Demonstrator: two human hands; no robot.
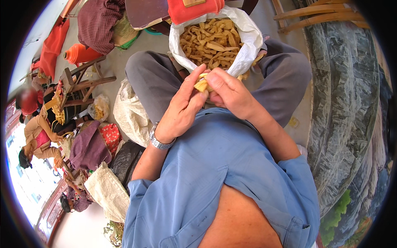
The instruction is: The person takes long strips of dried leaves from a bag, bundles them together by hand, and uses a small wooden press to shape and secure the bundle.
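A folded yellow strip (202, 84) sits at the fingertips, between the two hands. The left grip (184, 103) is closed on it from about eight o'clock; the right grip (231, 91) pinches it from three. Just beyond them, at twelve, an open white sack (250, 37) holds brownish strips (213, 41), with a red cloth (181, 13) past it. A pale woven bag (132, 113) lies at eight. On the blue shirt (186, 173), a small dark mark is too fine to read.

Lighting: bright, diffuse; shadows soft. Left-hand opening (31, 177): overexposed white. Grey marbled panel (345, 99): whitish glare. Fisheye: edges bowed, rim black.
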